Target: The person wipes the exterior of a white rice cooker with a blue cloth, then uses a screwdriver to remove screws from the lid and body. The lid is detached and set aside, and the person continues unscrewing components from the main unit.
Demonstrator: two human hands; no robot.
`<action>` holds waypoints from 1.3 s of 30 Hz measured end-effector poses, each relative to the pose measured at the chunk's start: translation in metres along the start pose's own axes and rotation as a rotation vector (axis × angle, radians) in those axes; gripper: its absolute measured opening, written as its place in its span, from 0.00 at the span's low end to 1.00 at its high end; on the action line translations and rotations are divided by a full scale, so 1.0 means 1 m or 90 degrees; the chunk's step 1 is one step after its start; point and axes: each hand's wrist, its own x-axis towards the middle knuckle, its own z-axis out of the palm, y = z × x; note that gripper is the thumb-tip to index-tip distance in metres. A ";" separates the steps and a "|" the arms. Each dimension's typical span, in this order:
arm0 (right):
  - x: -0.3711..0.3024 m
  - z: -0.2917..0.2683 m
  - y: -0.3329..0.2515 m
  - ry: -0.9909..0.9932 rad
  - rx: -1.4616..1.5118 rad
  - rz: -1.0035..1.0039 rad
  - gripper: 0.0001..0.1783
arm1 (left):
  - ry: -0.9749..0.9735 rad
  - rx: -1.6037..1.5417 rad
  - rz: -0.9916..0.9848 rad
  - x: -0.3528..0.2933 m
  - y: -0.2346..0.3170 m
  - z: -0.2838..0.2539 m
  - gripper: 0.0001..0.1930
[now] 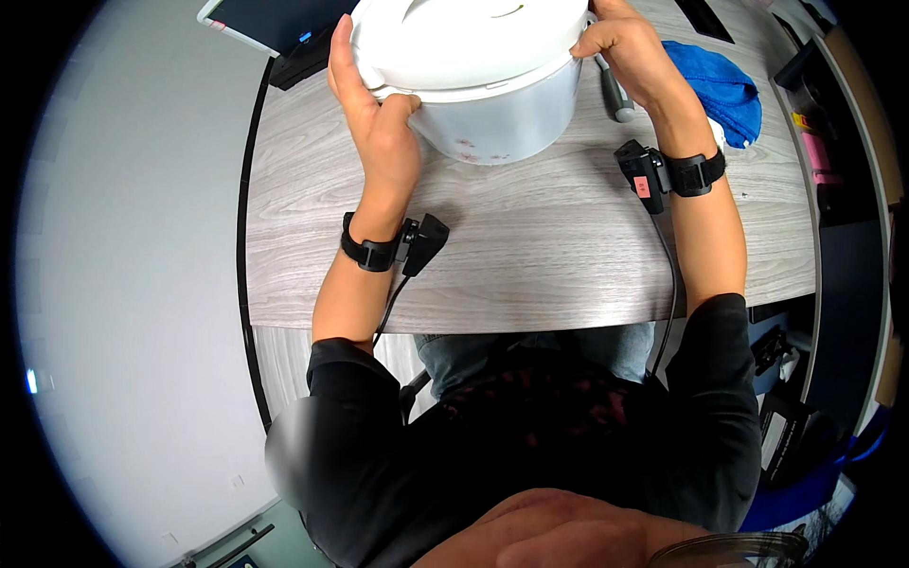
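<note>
A white lidded plastic container [497,118] with small reddish flower prints on its pale wall is at the far side of the table, cut off by the upper edge. My left hand [383,137] grips its left side, thumb at the rim under the lid [473,57] and fingers up along the edge. On the opposite side my right hand [630,52] holds the rim, its thumb against the lid's edge and its other fingers partly out of sight. The lid sits on the container. Whether the base touches the table cannot be made out.
Beside my right hand lie a dark grey-handled tool [615,95] and a crumpled blue cloth [720,90]. A monitor [270,24] stands at the far left of the wood-grain table [530,256]. Shelving with a pink item [816,156] borders the right. Cables hang from both wrist devices.
</note>
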 end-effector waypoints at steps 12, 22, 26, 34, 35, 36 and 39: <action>0.001 -0.014 0.010 -0.001 0.029 0.002 0.66 | -0.058 -0.045 -0.093 0.006 0.000 -0.014 0.53; 0.000 -0.026 0.004 -0.038 -0.005 0.030 0.66 | -0.109 -0.085 -0.130 0.017 -0.012 -0.030 0.52; 0.005 -0.026 0.014 -0.031 0.057 -0.015 0.66 | -0.111 -0.075 -0.111 0.018 -0.015 -0.031 0.52; 0.004 -0.029 0.009 0.039 -0.035 0.002 0.64 | -0.126 -0.114 -0.106 0.022 -0.024 -0.036 0.51; 0.004 -0.031 0.008 0.036 -0.016 0.005 0.64 | -0.132 -0.126 -0.109 0.022 -0.025 -0.037 0.50; 0.004 -0.031 0.007 0.032 0.002 0.007 0.63 | -0.134 -0.129 -0.107 0.023 -0.027 -0.039 0.50; 0.000 -0.026 -0.002 0.026 -0.068 0.003 0.61 | -0.136 -0.135 -0.108 0.023 -0.031 -0.041 0.51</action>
